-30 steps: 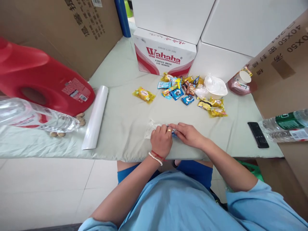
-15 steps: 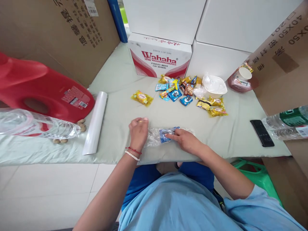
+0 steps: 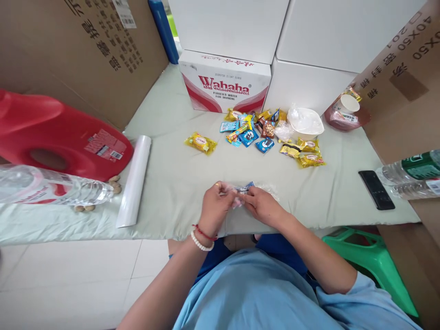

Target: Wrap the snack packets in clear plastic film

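A small blue snack packet [image 3: 248,185] lies near the front of the table, on a crinkled sheet of clear plastic wrap [image 3: 271,189]. My left hand [image 3: 217,204] pinches the left end of the wrap and has it folded up over the packet. From the right, my right hand [image 3: 264,205] has its fingers closed at the packet, gripping it through or beside the wrap. Fingers and film hide most of the packet. Beyond my hands, a yellow snack packet [image 3: 200,143] lies apart from a heap of small snack packets [image 3: 248,136].
A plastic roll [image 3: 134,183], a red jug [image 3: 68,142] and a water bottle [image 3: 55,185] are on the left. Behind stands a Wahaha carton [image 3: 225,87]. A white bowl [image 3: 314,133], a phone [image 3: 376,189] and bottles [image 3: 419,167] are on the right.
My left hand has moved right, folding the wrap's left end over the blue packet. My right hand has stayed close by, its pointing finger now curled in at the packet.
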